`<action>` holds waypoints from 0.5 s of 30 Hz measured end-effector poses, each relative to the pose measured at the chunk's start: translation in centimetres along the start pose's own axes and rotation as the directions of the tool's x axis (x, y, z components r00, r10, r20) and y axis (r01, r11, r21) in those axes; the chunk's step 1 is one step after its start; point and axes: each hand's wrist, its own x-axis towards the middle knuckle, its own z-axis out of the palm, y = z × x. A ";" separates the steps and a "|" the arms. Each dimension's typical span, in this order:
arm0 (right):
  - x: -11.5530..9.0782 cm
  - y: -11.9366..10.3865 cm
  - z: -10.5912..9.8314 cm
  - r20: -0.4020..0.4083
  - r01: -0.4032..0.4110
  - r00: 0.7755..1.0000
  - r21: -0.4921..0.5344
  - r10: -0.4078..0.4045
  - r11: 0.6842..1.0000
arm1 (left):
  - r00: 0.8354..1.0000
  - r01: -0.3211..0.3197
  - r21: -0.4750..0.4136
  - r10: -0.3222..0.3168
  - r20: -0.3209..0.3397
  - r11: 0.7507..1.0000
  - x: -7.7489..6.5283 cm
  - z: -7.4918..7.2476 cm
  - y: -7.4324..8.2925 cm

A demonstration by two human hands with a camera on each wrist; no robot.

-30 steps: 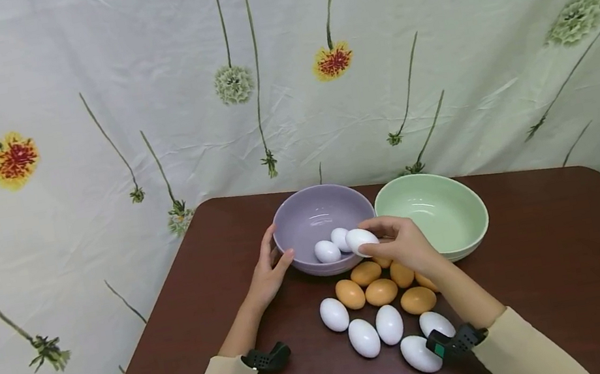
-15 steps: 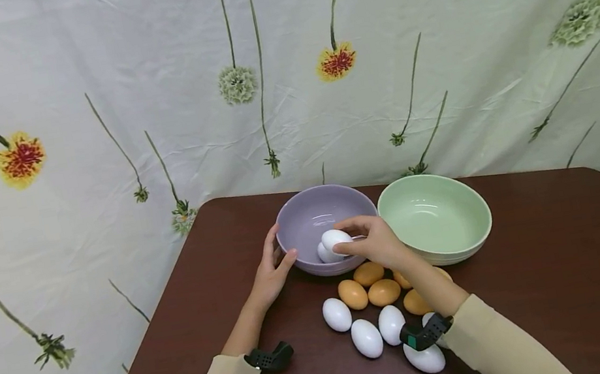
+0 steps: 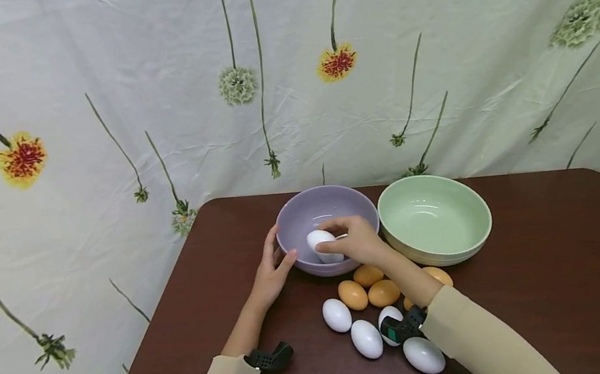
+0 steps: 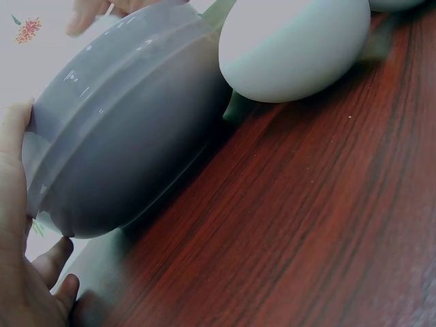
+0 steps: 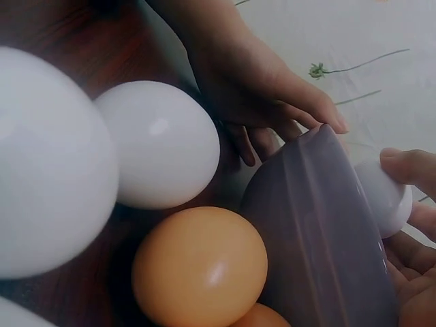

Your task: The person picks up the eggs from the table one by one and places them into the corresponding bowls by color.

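Observation:
My left hand (image 3: 274, 274) holds the purple bowl (image 3: 295, 214) by its left side, with the thumb near the front rim and the fingers against the outer wall. Inside that bowl, my right hand (image 3: 353, 241) pinches a white egg (image 3: 320, 238) between thumb and fingers, low over another white egg (image 3: 333, 257). From the right wrist view, the pinched egg (image 5: 385, 197) shows just past the bowl's rim. Part of the bowl's inside is hidden behind my right hand. The left wrist view shows the bowl's outer wall (image 4: 129, 129) with my fingertips at its lower edge.
A green bowl (image 3: 429, 211) stands right beside the purple one. Several brown eggs (image 3: 384, 293) lie in front of the bowls, and several white eggs (image 3: 366, 339) lie nearer me on the dark wooden table (image 3: 559, 276). My right forearm covers some eggs. A flowered cloth (image 3: 167, 70) hangs behind.
My right hand has carried the white egg leftward from the purple bowl's right rim and lowered it into the bowl. The left hand has stayed at the bowl's side.

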 end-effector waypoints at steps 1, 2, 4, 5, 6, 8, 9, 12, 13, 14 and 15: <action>0.2 0.0 0.1 0.001 0.000 1.000 -0.005 0.000 1.000 | 1.000 0.001 0.001 -0.001 0.001 1.000 0.0 0.0 0.1; 0.3 0.0 0.2 0.002 0.002 1.000 -0.013 -0.002 1.000 | 1.000 0.000 0.004 0.000 0.006 1.000 -0.2 -0.1 0.6; 0.6 0.0 0.3 0.006 0.003 1.000 -0.026 -0.003 1.000 | 1.000 0.002 0.003 -0.002 0.017 1.000 -0.5 -0.2 1.5; 0.8 0.1 0.4 0.006 0.002 1.000 -0.035 -0.002 0.999 | 1.000 0.005 0.003 -0.005 0.022 1.000 -0.6 -0.2 2.1; 0.9 0.1 0.6 0.007 0.002 1.000 -0.045 -0.002 0.999 | 1.000 0.006 0.002 -0.006 0.027 1.000 -0.8 -0.2 2.6; 1.1 0.1 0.8 0.014 0.005 1.000 -0.068 -0.004 0.998 | 0.999 0.008 0.001 -0.008 0.035 1.000 -1.1 -0.3 3.7; 1.1 0.2 0.9 0.019 0.008 1.000 -0.079 -0.007 0.997 | 0.999 0.012 -0.001 -0.012 0.035 1.000 -1.1 -0.2 3.8; 1.4 0.3 1.2 0.046 0.024 0.999 -0.121 -0.019 0.992 | 0.999 0.013 0.004 -0.013 0.033 1.000 -1.1 -0.1 4.1; 1.4 0.3 1.2 0.056 0.029 0.998 -0.133 -0.022 0.991 | 0.999 0.014 0.003 -0.014 0.033 1.000 -1.2 -0.1 4.2; 1.5 0.4 1.3 0.064 0.035 0.998 -0.146 -0.026 0.989 | 0.999 0.014 0.002 -0.014 0.032 1.000 -1.2 -0.1 4.2; 1.5 0.4 1.3 0.073 0.042 0.997 -0.156 -0.031 0.987 | 0.999 0.013 0.001 -0.013 0.031 1.000 -1.2 -0.1 4.2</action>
